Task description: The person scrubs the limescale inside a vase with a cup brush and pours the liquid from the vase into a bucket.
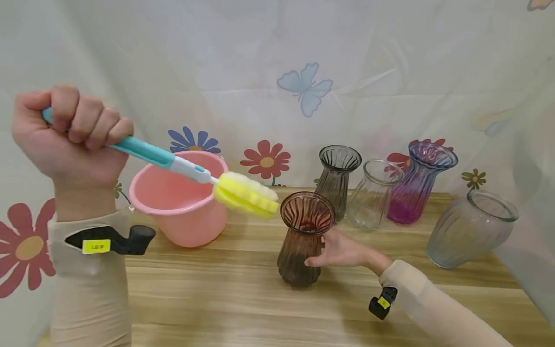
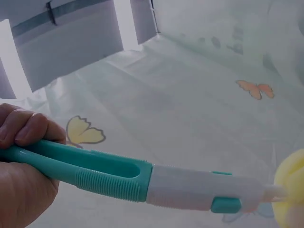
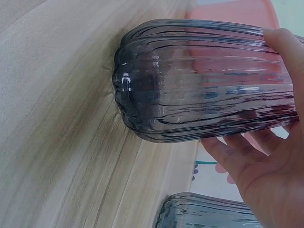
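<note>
Raised at the left, my left hand (image 1: 82,130) grips the teal and white handle of a sponge bottle brush (image 1: 149,153). Its yellow sponge head (image 1: 244,195) points right, its tip close by the rim of a ribbed glass vase (image 1: 299,255). This vase is reddish-brown at the flared mouth and grey toward its base. My right hand (image 1: 340,248) holds it from the right side; in the right wrist view the thumb lies along one side of the glass, with the other fingers (image 3: 232,152) behind it. The vase stands upright, base down by the wooden table.
A pink bucket (image 1: 191,226) stands at the back left. Behind and right of the held vase are a grey vase (image 1: 340,180), a clear vase (image 1: 368,205), a blue and purple vase (image 1: 414,188) and a wide clear vase (image 1: 468,236). A printed curtain (image 1: 243,72) hangs behind the table (image 1: 208,299).
</note>
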{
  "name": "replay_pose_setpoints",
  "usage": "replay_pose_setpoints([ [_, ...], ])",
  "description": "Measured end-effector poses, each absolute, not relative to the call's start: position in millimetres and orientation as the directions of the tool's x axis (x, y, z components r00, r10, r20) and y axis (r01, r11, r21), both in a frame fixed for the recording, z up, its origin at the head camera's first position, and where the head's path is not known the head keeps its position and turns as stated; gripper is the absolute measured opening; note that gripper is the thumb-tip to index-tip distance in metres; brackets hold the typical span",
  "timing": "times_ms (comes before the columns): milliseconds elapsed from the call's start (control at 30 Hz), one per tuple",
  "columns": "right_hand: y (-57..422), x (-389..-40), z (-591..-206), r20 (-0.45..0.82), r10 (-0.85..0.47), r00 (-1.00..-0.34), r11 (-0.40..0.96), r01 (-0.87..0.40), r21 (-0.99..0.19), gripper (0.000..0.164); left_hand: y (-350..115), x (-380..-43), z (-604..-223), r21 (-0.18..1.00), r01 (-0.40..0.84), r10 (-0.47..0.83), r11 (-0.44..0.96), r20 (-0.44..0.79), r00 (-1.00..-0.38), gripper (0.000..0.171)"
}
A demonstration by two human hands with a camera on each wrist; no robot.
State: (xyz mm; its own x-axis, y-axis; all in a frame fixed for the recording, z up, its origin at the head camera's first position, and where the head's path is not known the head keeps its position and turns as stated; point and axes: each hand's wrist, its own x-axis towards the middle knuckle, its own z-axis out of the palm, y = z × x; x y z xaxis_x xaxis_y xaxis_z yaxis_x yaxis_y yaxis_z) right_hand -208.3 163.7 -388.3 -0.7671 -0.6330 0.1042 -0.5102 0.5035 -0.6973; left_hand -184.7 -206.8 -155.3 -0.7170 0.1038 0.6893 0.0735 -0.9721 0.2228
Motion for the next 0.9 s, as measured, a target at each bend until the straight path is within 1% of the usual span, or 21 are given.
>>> replay_pose_setpoints([
  [100, 164, -208, -388, 0.101, -0.632, -0.768, 0.499, -0.504, -0.705, 0.077, -213, -189, -159, 0.388, 0.038, 0.251, -0.921, 0.664, -0.705, 0.034],
  [200, 165, -208, -388, 0.098, -0.633, -0.768, 0.500, -0.502, -0.705, 0.076, -207, -201, -169, 0.610, -0.011, 0.440, -0.792, 0.560, -0.702, 0.034],
  [233, 165, -208, -389, 0.098, -0.634, -0.767, 0.498, -0.502, -0.707, 0.076, -203, -206, -173, 0.682, -0.016, 0.492, -0.732, 0.511, -0.705, 0.034],
  [300, 165, -209, -388, 0.099, -0.636, -0.765, 0.495, -0.503, -0.708, 0.076, -193, -216, -183, 0.812, 0.004, 0.551, -0.584, 0.400, -0.732, 0.036],
  [400, 165, -208, -388, 0.096, -0.636, -0.766, 0.493, -0.499, -0.712, 0.076, -177, -228, -197, 0.946, 0.026, 0.558, -0.323, 0.212, -0.802, 0.038],
  [467, 164, -208, -388, 0.090, -0.633, -0.769, 0.498, -0.493, -0.714, 0.076, -166, -234, -205, 0.986, 0.004, 0.529, -0.165, 0.092, -0.843, 0.037],
  [567, 164, -207, -388, 0.082, -0.629, -0.773, 0.506, -0.487, -0.712, 0.076, -149, -244, -219, 0.998, -0.060, 0.476, 0.008, -0.057, -0.877, 0.035],
  [633, 164, -207, -388, 0.079, -0.627, -0.775, 0.510, -0.485, -0.711, 0.075, -137, -251, -228, 0.990, -0.094, 0.449, 0.107, -0.132, -0.884, 0.035],
  [733, 164, -207, -388, 0.078, -0.626, -0.776, 0.516, -0.487, -0.705, 0.074, -118, -259, -243, 0.964, -0.124, 0.414, 0.235, -0.215, -0.885, 0.036],
  [900, 164, -207, -388, 0.078, -0.625, -0.777, 0.520, -0.489, -0.701, 0.073, -94, -271, -268, 0.916, -0.158, 0.391, 0.368, -0.307, -0.868, 0.037],
])
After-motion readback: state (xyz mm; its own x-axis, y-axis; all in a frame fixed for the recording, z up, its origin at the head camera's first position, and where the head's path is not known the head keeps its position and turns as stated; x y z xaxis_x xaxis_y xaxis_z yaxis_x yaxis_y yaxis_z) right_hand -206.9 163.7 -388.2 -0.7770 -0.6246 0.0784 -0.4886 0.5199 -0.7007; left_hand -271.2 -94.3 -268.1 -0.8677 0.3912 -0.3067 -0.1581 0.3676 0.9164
